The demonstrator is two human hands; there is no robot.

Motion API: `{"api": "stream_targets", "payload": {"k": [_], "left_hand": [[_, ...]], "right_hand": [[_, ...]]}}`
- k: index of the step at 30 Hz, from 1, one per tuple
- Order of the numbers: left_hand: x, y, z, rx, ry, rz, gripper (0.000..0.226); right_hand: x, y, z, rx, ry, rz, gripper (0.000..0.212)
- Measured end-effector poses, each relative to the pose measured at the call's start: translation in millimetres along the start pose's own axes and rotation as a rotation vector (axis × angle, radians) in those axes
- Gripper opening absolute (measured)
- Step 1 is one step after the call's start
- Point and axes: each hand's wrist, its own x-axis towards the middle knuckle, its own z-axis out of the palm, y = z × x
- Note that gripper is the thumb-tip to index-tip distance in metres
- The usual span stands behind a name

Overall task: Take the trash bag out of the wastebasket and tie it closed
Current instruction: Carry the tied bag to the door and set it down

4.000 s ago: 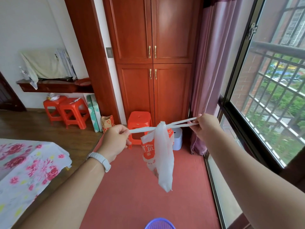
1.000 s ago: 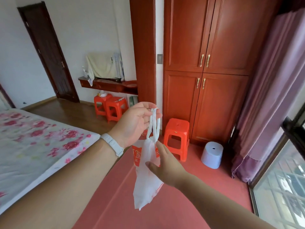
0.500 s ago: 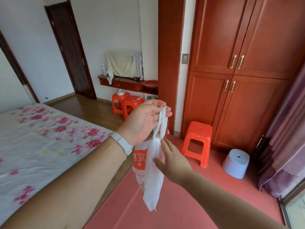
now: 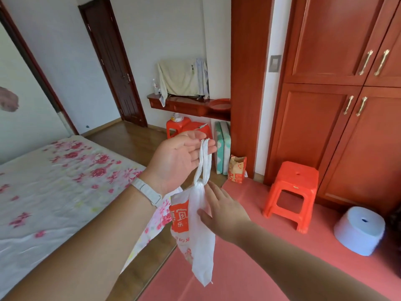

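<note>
A white plastic trash bag (image 4: 195, 237) with orange print hangs in mid-air, knotted at its neck (image 4: 198, 184). Its two twisted handle loops (image 4: 205, 159) run over the fingertips of my left hand (image 4: 175, 161), which is raised palm-up with the fingers nearly straight and bears the bag's weight. My right hand (image 4: 224, 212) is lower, back to the camera, fingers spread and resting against the bag's side just under the knot. The wastebasket is out of view.
A bed with a floral sheet (image 4: 54, 192) fills the left. A red stool (image 4: 295, 192) and a pale blue stool (image 4: 360, 231) stand on the red mat by the wardrobe (image 4: 336, 131). A small paper bag (image 4: 237, 171) leans at the pillar; a dark door (image 4: 112, 61) is behind.
Four seconds ago both hands pulled the handles apart. Since then the left hand alone carries the loops and its fingers have straightened. The view has swung left toward the bed.
</note>
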Motion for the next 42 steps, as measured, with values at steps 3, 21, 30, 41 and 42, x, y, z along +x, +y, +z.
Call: {"api": "stream_targets", "payload": {"k": [3,21,30,41,42], "left_hand": [[51,3,-18,-0.054,0.05,0.017,0.025],[318,50,-140,-0.105,0.043,0.006,0.023],[449,91,-260,-0.15,-0.117,-0.057,0.022],[572,155,-355,-0.123,-0.132,-0.022,0.023],[583,159,-360,-0.124,-0.127,-0.015,0.023]], "right_hand": [[44,30,5,0.049,-0.015,-0.013,0.07],[327,149,46,-0.004,-0.057,-0.032,0.072],[486,147,96,-0.08,-0.046,0.045,0.074],[667,146,125,-0.074,0.016,0.069,0.075],[681,150,127,-0.078,0.023,0.065,0.074]]}}
